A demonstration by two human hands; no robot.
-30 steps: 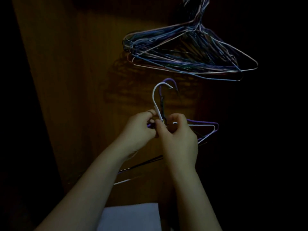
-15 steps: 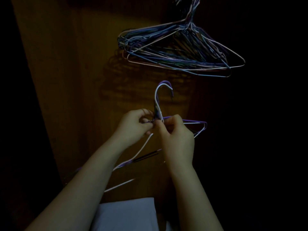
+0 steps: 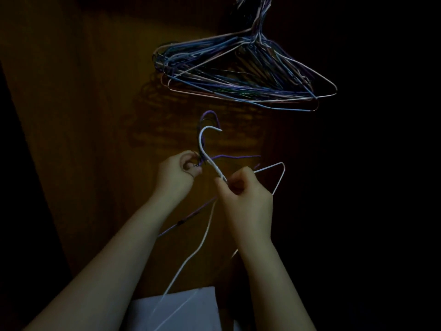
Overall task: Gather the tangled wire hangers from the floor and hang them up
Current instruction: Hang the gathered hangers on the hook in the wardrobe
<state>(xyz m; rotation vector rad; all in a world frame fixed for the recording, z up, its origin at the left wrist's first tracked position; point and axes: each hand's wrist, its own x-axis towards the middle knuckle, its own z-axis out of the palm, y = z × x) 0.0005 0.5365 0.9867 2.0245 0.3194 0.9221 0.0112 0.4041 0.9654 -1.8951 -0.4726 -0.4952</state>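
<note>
A thick bunch of wire hangers hangs at the top of a dark wooden wardrobe, hooks leading up out of view. Below it my left hand grips the necks of a purple hanger and a dark one, whose hooks stand up behind. My right hand pinches the neck of a white hanger, tilted away to the right of the purple one. The white hanger's frame runs down past my wrist and out to the right.
The brown wooden back panel of the wardrobe fills the left and middle. A pale folded cloth or box lies at the bottom between my forearms. The right side is black and nothing can be made out there.
My hands were together on the stacked necks. Now my right hand has pulled the white hanger down and to the right, apart from the purple hangers that stay in my left hand.
</note>
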